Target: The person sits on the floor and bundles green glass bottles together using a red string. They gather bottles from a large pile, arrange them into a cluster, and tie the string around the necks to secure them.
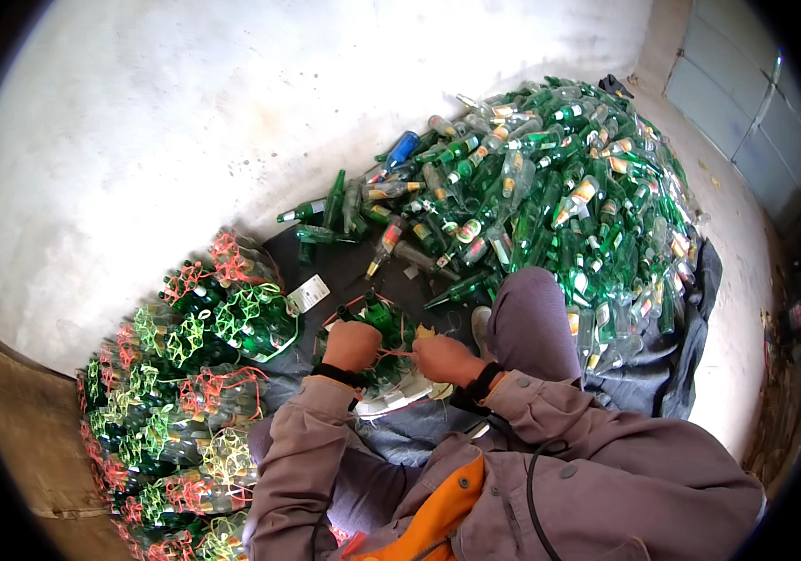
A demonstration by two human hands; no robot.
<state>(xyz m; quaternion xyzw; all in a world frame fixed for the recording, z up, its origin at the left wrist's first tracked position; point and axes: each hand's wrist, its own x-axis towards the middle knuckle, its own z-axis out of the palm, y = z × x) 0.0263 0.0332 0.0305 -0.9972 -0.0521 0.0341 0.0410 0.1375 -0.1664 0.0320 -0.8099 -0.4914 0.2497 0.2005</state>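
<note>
Between my knees stands a group of green glass bottles (381, 317), necks up, with red plastic string around it. My left hand (353, 346) is closed on the red string (395, 352) at the near left side of the group. At its right, my right hand (447, 359) grips the same string, which runs taut between both hands. A yellowish scrap shows at the right fingertips; what it is I cannot tell. Below my hands, a white piece (400, 398) lies against the bottles, partly hidden. Both wrists wear black bands.
A large heap of loose glass bottles (548, 175) fills the right and back, on dark sheeting (705, 315). Bottle bundles tied with red, green and yellow string (197, 393) are stacked at the left. A white wall (232, 105) stands behind. A white printed card (309, 293) lies beside a bundle.
</note>
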